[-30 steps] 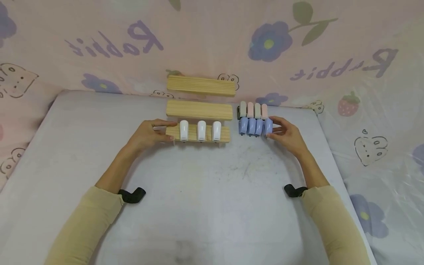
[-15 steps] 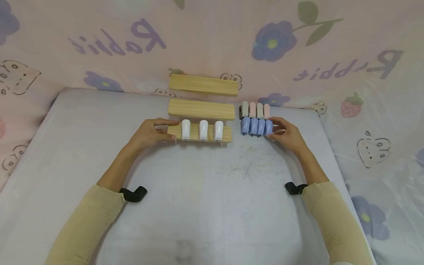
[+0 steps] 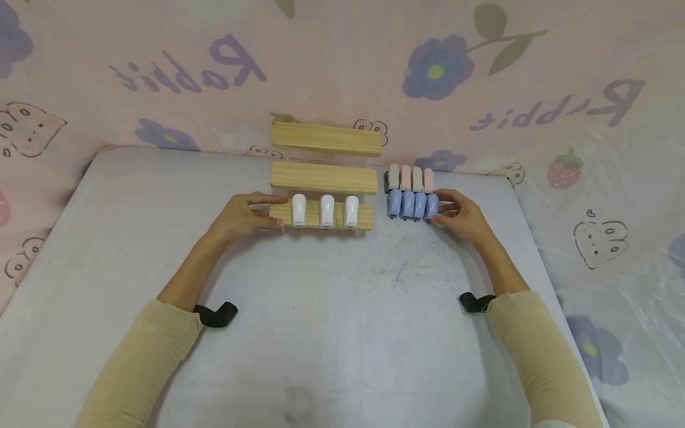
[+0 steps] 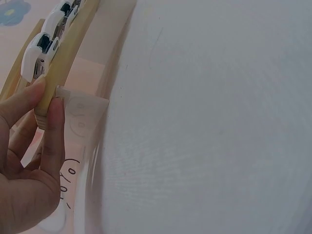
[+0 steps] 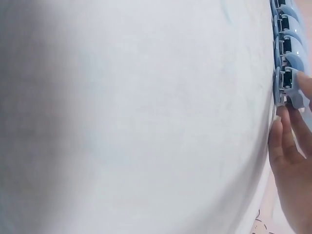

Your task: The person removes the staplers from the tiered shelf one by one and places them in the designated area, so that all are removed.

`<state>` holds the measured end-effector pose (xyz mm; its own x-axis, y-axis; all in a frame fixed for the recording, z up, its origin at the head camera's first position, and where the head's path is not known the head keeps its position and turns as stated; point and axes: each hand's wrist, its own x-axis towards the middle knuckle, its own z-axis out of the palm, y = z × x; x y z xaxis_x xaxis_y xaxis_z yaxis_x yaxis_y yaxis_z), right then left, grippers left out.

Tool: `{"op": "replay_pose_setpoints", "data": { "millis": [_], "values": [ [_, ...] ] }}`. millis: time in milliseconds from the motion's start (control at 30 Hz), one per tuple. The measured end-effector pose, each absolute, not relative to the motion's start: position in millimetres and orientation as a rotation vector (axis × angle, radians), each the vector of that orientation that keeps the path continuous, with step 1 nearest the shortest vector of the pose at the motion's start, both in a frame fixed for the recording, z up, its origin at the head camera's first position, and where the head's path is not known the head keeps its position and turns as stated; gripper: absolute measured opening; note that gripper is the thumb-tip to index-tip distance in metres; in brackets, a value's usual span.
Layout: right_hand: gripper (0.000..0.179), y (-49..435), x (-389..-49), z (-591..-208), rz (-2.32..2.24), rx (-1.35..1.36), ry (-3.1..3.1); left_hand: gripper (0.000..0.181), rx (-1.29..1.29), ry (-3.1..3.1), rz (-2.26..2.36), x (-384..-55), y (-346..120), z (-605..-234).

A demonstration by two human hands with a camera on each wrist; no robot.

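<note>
My left hand (image 3: 239, 214) pinches the left end of the lowest wooden board (image 4: 61, 73) of a stepped rack between thumb and fingers. Three white mini staplers (image 3: 327, 211) stand in a spaced row on that board. At the right, my right hand (image 3: 461, 214) holds the rightmost blue mini stapler (image 3: 431, 207) by its side, thumb and fingertips on it. That stapler ends a tight row of several blue staplers (image 5: 287, 46). Just behind them stands a row of grey and pink mini staplers (image 3: 405, 178).
The middle board (image 3: 323, 177) and top board (image 3: 326, 139) of the rack rise behind the lowest one. A clear support leg (image 4: 83, 95) shows under the lowest board. A printed cloth backdrop (image 3: 332, 65) rises at the back of the white table (image 3: 321, 333).
The rightmost blue stapler has shifted slightly left, closing the small gap to its neighbour, with my right hand on it. My left hand keeps its pinch on the board.
</note>
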<state>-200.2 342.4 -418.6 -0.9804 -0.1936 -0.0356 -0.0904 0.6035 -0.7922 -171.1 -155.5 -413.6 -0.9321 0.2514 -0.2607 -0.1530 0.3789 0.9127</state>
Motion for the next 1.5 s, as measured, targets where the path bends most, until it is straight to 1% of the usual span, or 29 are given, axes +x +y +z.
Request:
{"op": "replay_pose_setpoints", "data": {
  "millis": [167, 300, 500, 1100, 1500],
  "values": [
    [0.053, 337, -193, -404, -1.396, -0.166, 2.715, 0.057, 0.103, 2.278, 1.573, -171, -155, -415],
    [0.046, 327, -186, -385, -1.397, -0.222, 2.795, 0.056, 0.098, 2.272, 1.577, -170, -155, -414],
    [0.040, 318, -180, -376, -1.471, -0.288, 2.878, 0.056, 0.090, 2.290, 1.560, -169, -155, -412],
    [0.043, 280, -161, -376, -1.746, -0.671, 2.683, 0.054, 0.087, 2.286, 1.586, -171, -155, -413],
    [0.043, 249, -153, -368, -1.748, -0.732, 2.604, 0.057, 0.073, 2.292, 1.559, -170, -155, -411]
  ]
}}
